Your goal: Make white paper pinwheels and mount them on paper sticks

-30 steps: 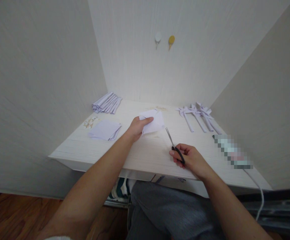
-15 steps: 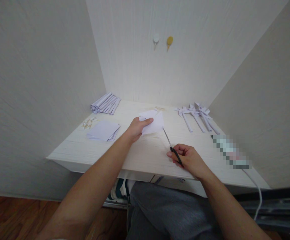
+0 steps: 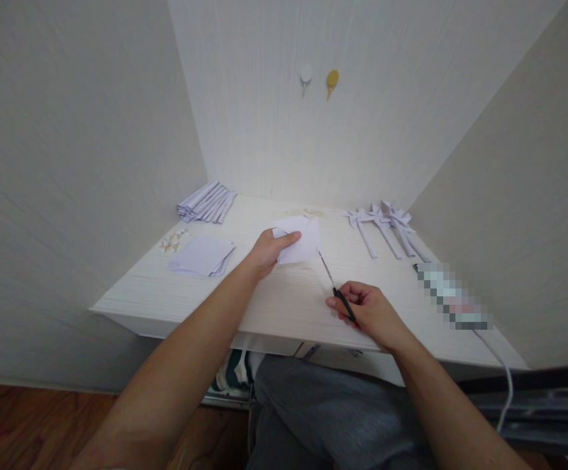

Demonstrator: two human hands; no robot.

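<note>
My left hand (image 3: pixel 264 251): fingers pinch the folded paper (image 3: pixel 301 240) above the desk (image 3: pixel 284 300).
My right hand (image 3: pixel 369 310): fingers grip the scissors (image 3: pixel 333 286), tips at the paper's edge.

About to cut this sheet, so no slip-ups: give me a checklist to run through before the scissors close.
1. Left hand pinches the folded paper at its near edge: ok.
2. Right hand has a grip on the scissors by the black handles: ok.
3. Blade tips meet the paper's lower right corner: ok.
4. Left fingers away from the blades: ok.
5. Blades open or shut: cannot tell.
6. Paper stack and finished pinwheels away from the cut: ok.
</note>
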